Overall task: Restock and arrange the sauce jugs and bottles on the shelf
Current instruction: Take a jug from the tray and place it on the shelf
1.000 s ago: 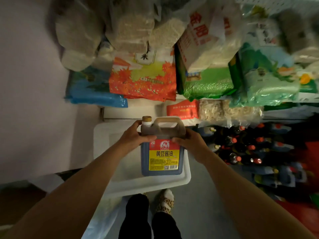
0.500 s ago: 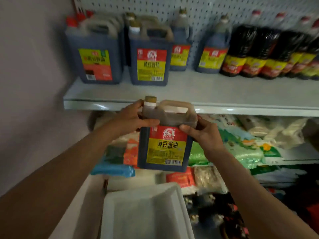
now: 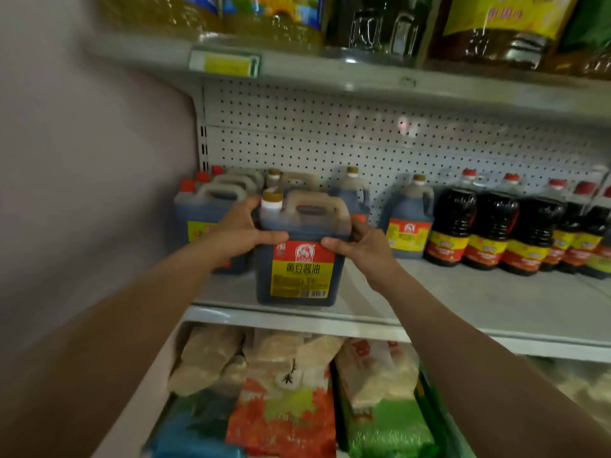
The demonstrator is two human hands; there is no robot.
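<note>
A dark soy sauce jug (image 3: 299, 272) with a red and yellow label and a gold cap stands at the front edge of the white middle shelf (image 3: 463, 302). My left hand (image 3: 241, 231) grips its upper left shoulder and my right hand (image 3: 360, 246) grips its upper right side. Behind it stand more jugs: red-capped jugs (image 3: 205, 209) at the far left and gold-capped jugs (image 3: 408, 223) toward the back. A row of dark round bottles (image 3: 492, 233) with red caps fills the right of the shelf.
A wall (image 3: 82, 193) closes the left side. The shelf above (image 3: 330, 74) carries large oil bottles (image 3: 271, 18) and a yellow price tag (image 3: 226, 64). Bags of rice and grain (image 3: 284, 408) lie on the shelf below. Pegboard (image 3: 363, 143) backs the middle shelf.
Both hands lifted the jug from the white bin on the floor up to the middle shelf, where its base now sits at the front edge. The view tilted upward.
</note>
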